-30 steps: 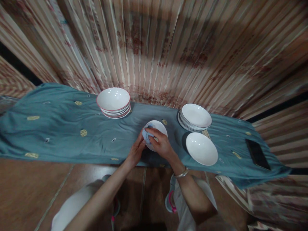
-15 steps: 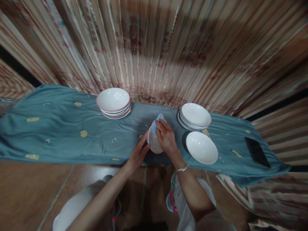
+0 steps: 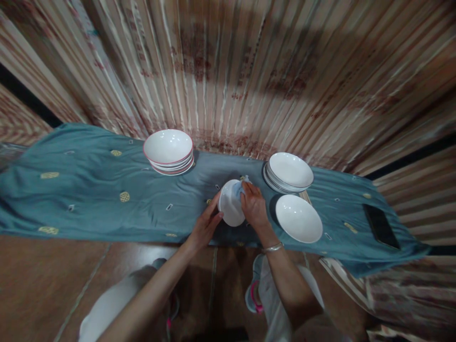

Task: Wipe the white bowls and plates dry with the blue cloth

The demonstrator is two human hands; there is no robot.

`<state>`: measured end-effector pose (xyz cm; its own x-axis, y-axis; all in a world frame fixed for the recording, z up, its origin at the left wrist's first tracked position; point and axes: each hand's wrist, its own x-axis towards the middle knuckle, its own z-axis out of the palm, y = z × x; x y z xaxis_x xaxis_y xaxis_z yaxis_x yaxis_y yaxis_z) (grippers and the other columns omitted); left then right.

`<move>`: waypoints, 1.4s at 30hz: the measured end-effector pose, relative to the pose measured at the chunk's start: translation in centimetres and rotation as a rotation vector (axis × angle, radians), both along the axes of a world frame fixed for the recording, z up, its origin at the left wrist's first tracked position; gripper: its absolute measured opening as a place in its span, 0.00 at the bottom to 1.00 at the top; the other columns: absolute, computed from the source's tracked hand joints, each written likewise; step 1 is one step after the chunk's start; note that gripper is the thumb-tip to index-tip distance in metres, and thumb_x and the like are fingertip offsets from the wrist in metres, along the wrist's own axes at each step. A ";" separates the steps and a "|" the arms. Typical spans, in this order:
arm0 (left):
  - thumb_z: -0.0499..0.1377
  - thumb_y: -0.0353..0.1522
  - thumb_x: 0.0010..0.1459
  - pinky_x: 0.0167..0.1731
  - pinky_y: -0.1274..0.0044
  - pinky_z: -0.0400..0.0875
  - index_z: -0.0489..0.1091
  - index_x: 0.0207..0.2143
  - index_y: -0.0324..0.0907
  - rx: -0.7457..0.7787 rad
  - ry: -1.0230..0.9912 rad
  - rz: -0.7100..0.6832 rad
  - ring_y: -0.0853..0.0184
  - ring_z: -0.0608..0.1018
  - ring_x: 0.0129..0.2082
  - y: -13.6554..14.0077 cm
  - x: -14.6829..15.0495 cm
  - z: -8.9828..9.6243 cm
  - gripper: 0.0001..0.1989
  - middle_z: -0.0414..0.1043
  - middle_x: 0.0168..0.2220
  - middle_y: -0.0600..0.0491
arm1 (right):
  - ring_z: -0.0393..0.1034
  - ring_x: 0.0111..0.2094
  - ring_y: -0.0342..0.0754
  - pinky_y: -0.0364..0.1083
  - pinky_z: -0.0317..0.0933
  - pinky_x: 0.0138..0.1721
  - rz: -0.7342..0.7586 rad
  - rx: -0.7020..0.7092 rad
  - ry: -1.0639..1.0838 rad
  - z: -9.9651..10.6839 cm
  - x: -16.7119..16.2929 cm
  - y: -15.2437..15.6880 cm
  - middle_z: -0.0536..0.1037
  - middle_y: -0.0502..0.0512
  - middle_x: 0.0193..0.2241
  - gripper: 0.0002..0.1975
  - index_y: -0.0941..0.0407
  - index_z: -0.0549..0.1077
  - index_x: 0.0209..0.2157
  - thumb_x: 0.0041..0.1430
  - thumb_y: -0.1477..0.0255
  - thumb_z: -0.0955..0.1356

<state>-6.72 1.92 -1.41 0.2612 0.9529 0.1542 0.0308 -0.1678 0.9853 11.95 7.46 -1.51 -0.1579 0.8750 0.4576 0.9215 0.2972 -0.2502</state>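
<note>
A small white bowl (image 3: 231, 211) is held at the middle of the table's near side. My left hand (image 3: 207, 224) grips its left edge, thumb in front and fingers behind. In my right hand (image 3: 253, 205) is a bunched light-blue cloth (image 3: 239, 188), pressed against the upper right of the bowl. The fingers are closed round the cloth and hide part of it. To the right of that hand, a single white bowl (image 3: 299, 219) rests on the tablecloth, and just behind it stands a stack of white bowls (image 3: 290, 170).
A stack of red-rimmed white bowls (image 3: 168, 147) stands at the back left. A black phone (image 3: 381, 226) lies at the right end. The table wears a green patterned tablecloth (image 3: 89, 190). Behind it hangs a pleated curtain (image 3: 221, 76).
My right hand and the cloth have moved right and slightly down across the bowl, baring more of its white surface. My left hand keeps its hold in nearly the same place.
</note>
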 end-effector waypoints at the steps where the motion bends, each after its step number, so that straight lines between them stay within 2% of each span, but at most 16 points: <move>1: 0.53 0.42 0.65 0.69 0.65 0.43 0.53 0.68 0.45 -0.006 -0.003 0.000 0.60 0.52 0.70 0.0 0.0 -0.1 0.31 0.51 0.70 0.50 | 0.70 0.51 0.57 0.56 0.64 0.54 -0.006 0.007 -0.015 -0.2 0.1 -0.1 0.75 0.71 0.52 0.19 0.65 0.70 0.56 0.66 0.77 0.59; 9: 0.53 0.43 0.64 0.68 0.65 0.46 0.53 0.68 0.44 -0.022 -0.035 0.005 0.58 0.55 0.69 0.2 0.1 -0.4 0.33 0.51 0.70 0.48 | 0.70 0.50 0.56 0.54 0.65 0.53 -0.036 -0.044 -0.108 -1.0 0.9 -1.4 0.75 0.70 0.51 0.18 0.65 0.70 0.55 0.65 0.78 0.60; 15: 0.53 0.45 0.64 0.68 0.64 0.45 0.52 0.68 0.44 -0.034 -0.003 0.016 0.58 0.55 0.70 0.3 0.0 -0.2 0.34 0.51 0.70 0.48 | 0.68 0.52 0.58 0.58 0.65 0.53 -0.009 -0.039 -0.107 -1.2 0.9 -3.2 0.71 0.74 0.55 0.18 0.65 0.72 0.52 0.65 0.79 0.59; 18: 0.52 0.45 0.64 0.68 0.65 0.45 0.52 0.68 0.45 -0.028 0.027 0.023 0.58 0.53 0.70 0.3 0.0 -0.3 0.33 0.52 0.70 0.50 | 0.67 0.54 0.59 0.59 0.63 0.55 0.037 -0.055 -0.132 -1.1 0.7 -4.3 0.70 0.74 0.56 0.17 0.65 0.74 0.50 0.64 0.81 0.59; 22: 0.52 0.46 0.64 0.68 0.65 0.45 0.53 0.68 0.44 -0.023 0.040 0.038 0.58 0.52 0.70 0.4 0.0 -0.4 0.34 0.51 0.70 0.49 | 0.68 0.54 0.57 0.57 0.63 0.57 0.140 -0.116 -0.112 -0.6 0.5 -5.3 0.74 0.71 0.51 0.17 0.63 0.75 0.48 0.64 0.81 0.59; 30: 0.50 0.46 0.64 0.69 0.65 0.42 0.50 0.69 0.45 -0.020 0.063 0.031 0.59 0.49 0.71 0.5 0.1 -0.4 0.34 0.47 0.71 0.50 | 0.71 0.52 0.54 0.53 0.65 0.57 0.203 -0.211 0.052 -0.4 -0.3 -5.5 0.77 0.67 0.50 0.17 0.62 0.75 0.50 0.64 0.78 0.61; 35: 0.50 0.47 0.64 0.69 0.65 0.43 0.52 0.69 0.46 -0.011 0.074 0.038 0.59 0.49 0.71 0.6 0.1 -0.4 0.34 0.49 0.71 0.52 | 0.74 0.51 0.51 0.50 0.67 0.53 0.235 -0.235 0.280 -0.3 -1.8 -5.3 0.79 0.60 0.49 0.18 0.56 0.73 0.52 0.63 0.77 0.61; 38: 0.51 0.46 0.64 0.69 0.65 0.44 0.52 0.68 0.46 -0.006 0.078 0.037 0.59 0.51 0.71 0.6 0.0 -0.4 0.33 0.50 0.71 0.51 | 0.76 0.47 0.49 0.47 0.69 0.50 0.233 -0.210 0.408 0.1 -2.6 -5.0 0.80 0.58 0.46 0.15 0.54 0.73 0.48 0.62 0.75 0.62; 42: 0.50 0.45 0.65 0.69 0.65 0.42 0.51 0.69 0.46 -0.002 0.092 0.035 0.61 0.51 0.71 0.5 0.0 -0.6 0.33 0.48 0.71 0.51 | 0.75 0.47 0.48 0.46 0.68 0.51 0.265 -0.160 0.415 0.4 -3.3 -4.0 0.80 0.56 0.44 0.11 0.54 0.74 0.41 0.61 0.77 0.62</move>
<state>-6.74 2.39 -1.99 0.2410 0.9619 0.1289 0.1267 -0.1628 0.9785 8.66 3.42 -1.11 -0.2171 0.8938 0.3923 0.6335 0.4348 -0.6401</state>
